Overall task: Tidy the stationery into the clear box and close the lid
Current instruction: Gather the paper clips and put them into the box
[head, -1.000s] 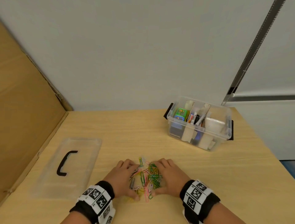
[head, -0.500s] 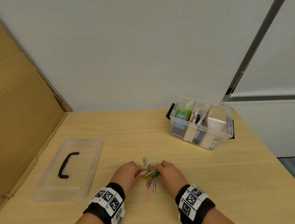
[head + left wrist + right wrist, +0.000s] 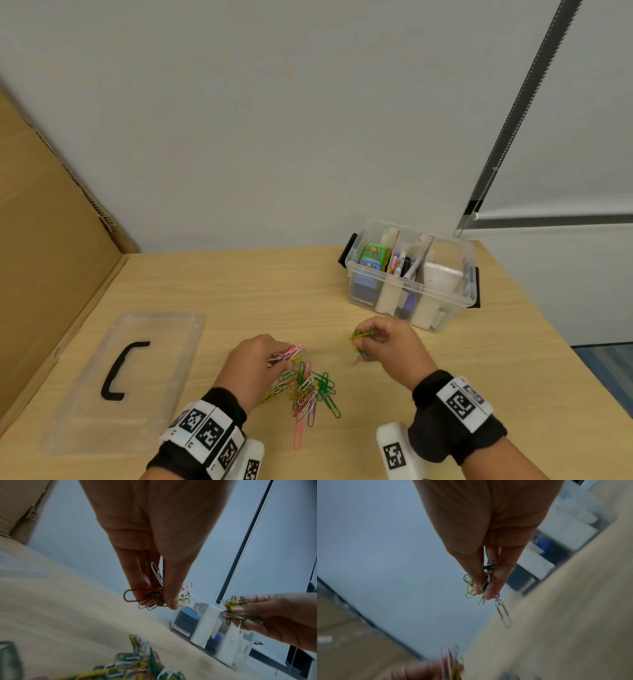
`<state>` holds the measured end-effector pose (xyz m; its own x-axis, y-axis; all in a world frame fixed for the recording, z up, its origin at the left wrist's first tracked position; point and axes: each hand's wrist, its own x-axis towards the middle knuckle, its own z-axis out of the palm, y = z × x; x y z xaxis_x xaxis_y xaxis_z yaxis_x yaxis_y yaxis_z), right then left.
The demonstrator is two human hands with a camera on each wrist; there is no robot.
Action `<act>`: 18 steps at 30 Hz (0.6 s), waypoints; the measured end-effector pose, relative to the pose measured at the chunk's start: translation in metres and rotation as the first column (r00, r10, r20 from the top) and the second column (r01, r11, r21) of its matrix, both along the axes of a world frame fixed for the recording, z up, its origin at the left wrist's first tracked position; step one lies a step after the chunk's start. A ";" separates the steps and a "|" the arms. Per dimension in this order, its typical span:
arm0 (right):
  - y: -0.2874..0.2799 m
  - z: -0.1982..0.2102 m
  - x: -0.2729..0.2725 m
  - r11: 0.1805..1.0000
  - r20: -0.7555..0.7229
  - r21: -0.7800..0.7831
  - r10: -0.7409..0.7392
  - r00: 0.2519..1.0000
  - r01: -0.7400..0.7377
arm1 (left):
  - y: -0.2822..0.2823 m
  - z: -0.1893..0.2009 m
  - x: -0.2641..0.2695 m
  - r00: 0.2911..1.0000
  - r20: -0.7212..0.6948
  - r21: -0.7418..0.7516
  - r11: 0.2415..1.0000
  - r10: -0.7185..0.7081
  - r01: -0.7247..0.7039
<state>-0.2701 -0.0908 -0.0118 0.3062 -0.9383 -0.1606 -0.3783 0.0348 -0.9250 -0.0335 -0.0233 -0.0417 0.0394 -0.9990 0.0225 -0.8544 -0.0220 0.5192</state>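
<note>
Head cam: lid (image 3: pixel 137 370) far left, cardboard (image 3: pixel 44 257) behind, box (image 3: pixel 411 301) right.

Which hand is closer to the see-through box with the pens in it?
The right hand. It holds a bunch of paper clips just in front of the clear box. The left hand holds its clips farther off, over the clip pile.

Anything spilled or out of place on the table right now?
Yes: a heap of loose paper clips lies on the table, outside the clear box. Each of the hands, left and right, pinches only a small bunch. One clip dangles below the right fingers.
</note>
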 end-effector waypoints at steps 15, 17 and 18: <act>-0.108 0.063 -0.102 0.910 -0.154 -0.320 -0.326 0.933 0.265 | -0.007 0.007 -0.012 0.999 -0.004 -0.025 0.999 0.041 -0.041; -0.125 0.055 -0.103 0.904 -0.358 -0.384 -0.335 0.872 0.189 | -0.006 0.008 -0.012 0.999 -0.005 -0.020 0.999 0.046 -0.046; -0.133 0.050 -0.102 0.913 -0.455 -0.384 -0.315 0.833 0.136 | -0.005 0.008 -0.012 0.999 -0.006 -0.016 0.999 0.046 -0.046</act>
